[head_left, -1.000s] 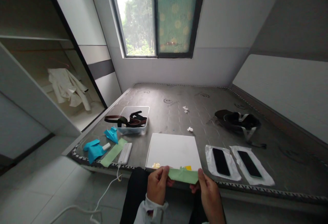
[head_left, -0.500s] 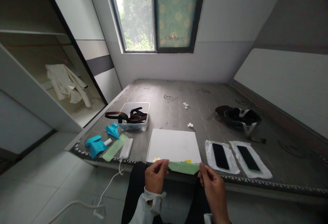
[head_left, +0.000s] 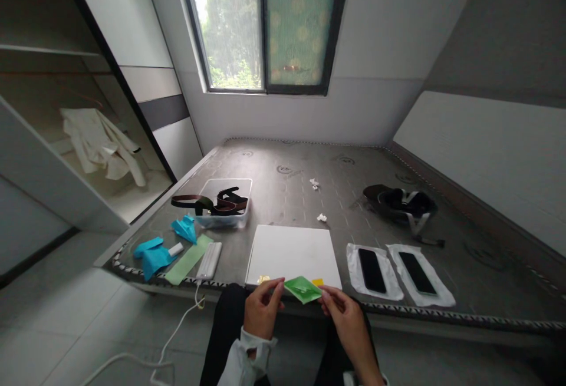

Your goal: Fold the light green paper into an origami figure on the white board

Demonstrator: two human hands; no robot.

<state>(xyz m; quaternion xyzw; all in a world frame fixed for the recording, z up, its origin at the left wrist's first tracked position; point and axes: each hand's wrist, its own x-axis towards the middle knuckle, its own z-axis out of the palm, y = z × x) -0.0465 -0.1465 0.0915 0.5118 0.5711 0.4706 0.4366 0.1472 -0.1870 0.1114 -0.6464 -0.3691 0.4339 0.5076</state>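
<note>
My left hand (head_left: 262,310) and my right hand (head_left: 347,322) both pinch a small folded piece of green paper (head_left: 303,289), held just in front of the near edge of a white board (head_left: 292,252). The left fingers grip its left corner and the right fingers its right side. A tiny yellow scrap (head_left: 317,282) and a gold-coloured scrap (head_left: 264,279) lie on the board's near edge. The board rests on a grey mattress (head_left: 309,191).
On the left of the mattress lie blue folded papers (head_left: 152,255), a green paper strip (head_left: 188,259), a white power bank (head_left: 209,260) with cable, and a clear box with belts (head_left: 223,203). Two phones (head_left: 370,262) on white sleeves lie right. A dark headset (head_left: 400,202) sits beyond.
The green paper was a long strip stretched between my hands; now it is folded into a shorter, compact shape and my hands have come closer together. The view shifted slightly left.
</note>
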